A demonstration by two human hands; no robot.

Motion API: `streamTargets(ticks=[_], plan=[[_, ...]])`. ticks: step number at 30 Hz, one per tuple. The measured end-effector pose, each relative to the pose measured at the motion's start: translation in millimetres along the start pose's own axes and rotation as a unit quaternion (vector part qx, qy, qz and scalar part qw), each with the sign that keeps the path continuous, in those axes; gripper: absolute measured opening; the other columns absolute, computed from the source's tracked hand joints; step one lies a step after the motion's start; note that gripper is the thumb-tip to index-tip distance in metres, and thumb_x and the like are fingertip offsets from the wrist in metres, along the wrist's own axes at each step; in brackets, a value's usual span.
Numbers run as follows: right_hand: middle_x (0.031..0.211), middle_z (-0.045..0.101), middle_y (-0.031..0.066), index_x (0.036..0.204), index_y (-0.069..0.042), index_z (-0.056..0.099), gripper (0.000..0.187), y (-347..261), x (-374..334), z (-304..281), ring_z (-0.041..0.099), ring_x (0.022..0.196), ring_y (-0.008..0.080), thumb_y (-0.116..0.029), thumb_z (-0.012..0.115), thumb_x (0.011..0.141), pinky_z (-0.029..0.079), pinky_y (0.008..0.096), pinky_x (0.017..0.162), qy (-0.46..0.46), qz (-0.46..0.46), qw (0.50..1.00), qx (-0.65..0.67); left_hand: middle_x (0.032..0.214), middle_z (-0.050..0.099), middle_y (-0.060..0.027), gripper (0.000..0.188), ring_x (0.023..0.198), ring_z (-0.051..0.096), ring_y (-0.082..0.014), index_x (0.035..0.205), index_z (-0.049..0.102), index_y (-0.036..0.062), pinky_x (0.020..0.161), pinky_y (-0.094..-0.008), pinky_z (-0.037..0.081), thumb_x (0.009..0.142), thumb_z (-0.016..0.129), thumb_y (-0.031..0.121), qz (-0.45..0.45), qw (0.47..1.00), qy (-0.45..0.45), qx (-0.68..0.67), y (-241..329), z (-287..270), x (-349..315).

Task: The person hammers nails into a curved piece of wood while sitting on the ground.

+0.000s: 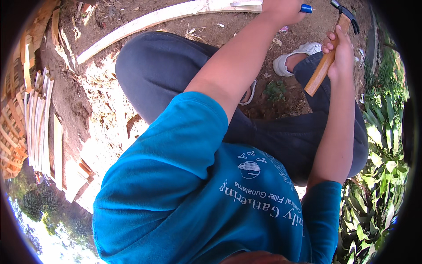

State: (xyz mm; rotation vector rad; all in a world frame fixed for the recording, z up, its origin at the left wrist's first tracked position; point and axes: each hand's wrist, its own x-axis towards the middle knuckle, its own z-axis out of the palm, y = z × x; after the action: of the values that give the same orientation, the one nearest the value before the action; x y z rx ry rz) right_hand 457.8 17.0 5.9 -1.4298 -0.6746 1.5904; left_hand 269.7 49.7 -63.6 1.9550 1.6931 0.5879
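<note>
My right hand (341,53) is wrapped round the wooden handle of a claw hammer (320,77). The hammer's dark metal head and claw point up, above my fingers. At the top edge, my left hand (283,11) is closed on a tool with a blue end (306,8) that sticks out on the right; the tool's kind is hidden by the hand and the frame edge. Just left of that hand, a long pale strip of split bamboo or wood (154,18) curves across the ground. A short light piece lies along its upper end, next to my fingers.
Several thin pale strips (39,127) are stacked at the left, beside a woven basket-like form (11,136). My folded legs (165,72) and white shoes (285,64) fill the middle. Leafy plants (378,176) grow at the right, and wood shavings litter the soil.
</note>
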Motion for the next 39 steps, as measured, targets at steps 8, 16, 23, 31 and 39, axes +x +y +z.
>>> streamTargets(ticks=[8,16,23,31,39], plan=[[0.083,0.052,0.0006,0.112,-0.009,0.049,0.014,2.8,-0.9,1.8,0.046,0.063,0.0084,-0.019,0.057,0.106,0.042,0.0258,0.055,0.001,0.009,1.000,-0.011,0.095,0.075,-0.0183,0.019,0.092,0.073,-0.0389,0.098,0.075,0.0135,0.081,-0.0522,0.058,0.087,0.068,0.027,-0.033,0.999,-0.016,-0.022,8.2,-4.6,8.0],[0.081,0.052,0.0007,0.107,-0.010,0.048,0.015,-9.4,-7.1,-2.1,0.047,0.062,0.0086,-0.021,0.057,0.106,0.041,0.0256,0.054,0.051,-0.023,0.997,-0.048,0.096,0.075,-0.0178,0.019,0.092,0.074,-0.0372,0.098,0.076,0.0142,0.082,-0.0511,0.059,0.087,0.068,0.028,-0.031,0.999,-0.042,-0.013,9.4,-7.6,12.0],[0.080,0.051,-0.0006,0.104,-0.012,0.047,0.017,8.1,-41.7,0.9,0.046,0.059,0.0073,-0.025,0.059,0.105,0.040,0.0247,0.051,-0.003,0.084,0.975,-0.203,0.096,0.076,-0.0168,0.018,0.093,0.074,-0.0365,0.097,0.076,0.0142,0.083,-0.0499,0.059,0.087,0.067,0.026,-0.048,0.997,-0.058,0.002,1.4,-3.0,7.7],[0.079,0.050,-0.0023,0.103,-0.012,0.048,0.017,5.5,-36.3,-0.3,0.043,0.057,0.0055,-0.026,0.058,0.106,0.039,0.0237,0.050,0.017,0.059,0.981,-0.183,0.097,0.076,-0.0168,0.018,0.094,0.073,-0.0370,0.096,0.077,0.0138,0.083,-0.0497,0.059,0.086,0.068,0.026,-0.050,0.998,-0.036,-0.032,3.0,-6.0,10.9],[0.077,0.049,-0.0020,0.103,-0.011,0.048,0.015,15.8,-25.8,-1.0,0.044,0.057,0.0058,-0.024,0.055,0.107,0.039,0.0238,0.049,0.026,0.040,0.982,-0.185,0.097,0.076,-0.0167,0.018,0.094,0.074,-0.0362,0.095,0.078,0.0143,0.082,-0.0489,0.059,0.086,0.068,0.026,-0.044,0.998,-0.051,0.002,-1.8,3.1,12.5]])
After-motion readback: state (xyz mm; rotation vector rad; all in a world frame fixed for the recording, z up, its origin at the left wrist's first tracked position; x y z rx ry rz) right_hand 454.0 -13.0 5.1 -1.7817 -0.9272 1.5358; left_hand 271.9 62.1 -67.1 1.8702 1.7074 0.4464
